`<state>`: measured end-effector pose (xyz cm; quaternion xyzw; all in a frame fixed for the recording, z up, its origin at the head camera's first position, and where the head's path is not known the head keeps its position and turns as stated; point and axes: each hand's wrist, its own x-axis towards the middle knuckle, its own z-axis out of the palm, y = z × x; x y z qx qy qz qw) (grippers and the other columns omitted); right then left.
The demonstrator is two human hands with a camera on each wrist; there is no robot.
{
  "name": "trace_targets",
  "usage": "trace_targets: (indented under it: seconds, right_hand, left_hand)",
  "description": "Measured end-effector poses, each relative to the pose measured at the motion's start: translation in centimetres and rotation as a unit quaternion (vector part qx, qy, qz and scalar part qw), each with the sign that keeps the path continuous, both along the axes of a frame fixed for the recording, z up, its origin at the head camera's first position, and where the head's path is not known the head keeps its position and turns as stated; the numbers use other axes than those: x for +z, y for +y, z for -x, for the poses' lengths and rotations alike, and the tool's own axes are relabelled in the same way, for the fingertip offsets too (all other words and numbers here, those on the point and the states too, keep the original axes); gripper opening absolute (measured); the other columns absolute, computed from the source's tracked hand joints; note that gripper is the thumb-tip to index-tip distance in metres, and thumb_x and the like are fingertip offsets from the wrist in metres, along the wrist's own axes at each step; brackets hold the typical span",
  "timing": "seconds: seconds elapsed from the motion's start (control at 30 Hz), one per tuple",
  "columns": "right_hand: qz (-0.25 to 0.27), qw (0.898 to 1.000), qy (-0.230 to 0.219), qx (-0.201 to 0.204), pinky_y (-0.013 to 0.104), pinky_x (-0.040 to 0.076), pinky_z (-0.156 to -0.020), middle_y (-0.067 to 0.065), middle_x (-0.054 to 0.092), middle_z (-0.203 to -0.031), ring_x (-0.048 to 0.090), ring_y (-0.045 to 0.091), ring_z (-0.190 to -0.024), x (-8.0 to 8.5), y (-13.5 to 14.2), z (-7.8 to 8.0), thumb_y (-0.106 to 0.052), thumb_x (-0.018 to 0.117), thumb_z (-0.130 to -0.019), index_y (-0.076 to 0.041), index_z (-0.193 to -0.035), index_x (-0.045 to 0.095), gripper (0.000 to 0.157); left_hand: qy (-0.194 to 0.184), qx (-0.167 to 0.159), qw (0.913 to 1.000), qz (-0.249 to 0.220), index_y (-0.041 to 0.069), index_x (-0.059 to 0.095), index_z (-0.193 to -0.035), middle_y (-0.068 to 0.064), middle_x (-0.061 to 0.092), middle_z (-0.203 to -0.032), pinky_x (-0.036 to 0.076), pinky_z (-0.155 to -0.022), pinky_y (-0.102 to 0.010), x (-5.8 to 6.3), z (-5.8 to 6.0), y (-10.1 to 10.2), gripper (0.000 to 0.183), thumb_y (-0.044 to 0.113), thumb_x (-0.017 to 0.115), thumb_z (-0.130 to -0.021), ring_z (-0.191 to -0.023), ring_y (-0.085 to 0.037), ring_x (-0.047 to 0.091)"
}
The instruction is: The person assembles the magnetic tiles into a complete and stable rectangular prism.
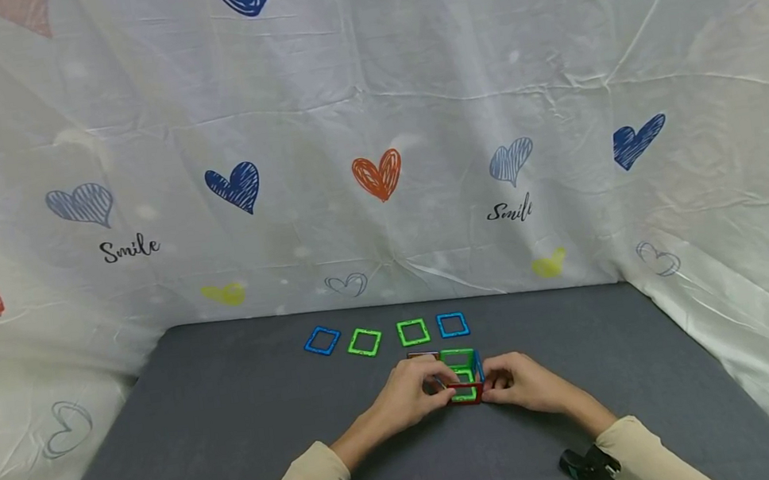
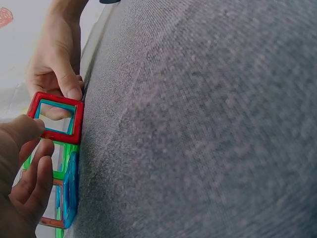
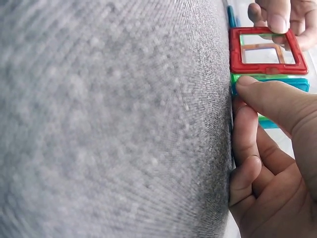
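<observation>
Square open-frame magnetic tiles are joined into a small box-like structure in front of me. A red tile [image 2: 78, 121] stands upright on its near side, with a green tile [image 1: 457, 352] at the back and a blue tile [image 3: 292, 84] on the right. My left hand [image 1: 406, 389] pinches the red tile's left edge, thumb in front and fingers behind. At the lower right corner, my right hand [image 1: 524, 383] holds the blue tile between thumb and curled fingers; its index fingertip is partly hidden. A further section with an orange-brown tile [image 2: 59, 182] and another blue tile [image 2: 72, 193] extends left, partly behind my left hand.
Behind the structure, a row of loose tiles lies flat on the grey cloth [image 1: 233, 419]: a blue one [image 1: 329, 329], a green one [image 1: 369, 331], another green one [image 1: 411, 321] and another blue one [image 1: 450, 315]. A white heart-print curtain [image 1: 439, 217] hangs beyond the table.
</observation>
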<state>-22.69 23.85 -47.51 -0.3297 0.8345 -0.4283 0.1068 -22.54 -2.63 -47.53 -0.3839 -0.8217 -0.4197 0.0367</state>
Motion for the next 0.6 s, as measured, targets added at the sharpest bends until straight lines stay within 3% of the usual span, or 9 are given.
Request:
trace_targets:
  seconds: [0.6]
  right_hand:
    - [0.000,1.000,0.004,0.002,0.026,0.051,-0.061,-0.003,0.067,-0.082,0.060,0.010,-0.068,0.03,0.01,0.08,-0.004,0.075,-0.093,-0.012,-0.098,0.073,0.009]
  left_hand:
    - [0.010,-0.009,0.9999,-0.004,0.017,0.077,-0.099,0.008,0.066,-0.094,0.051,-0.068,-0.015,-0.19,0.32,0.11,0.015,0.007,0.081,-0.089,-0.079,0.004,0.063]
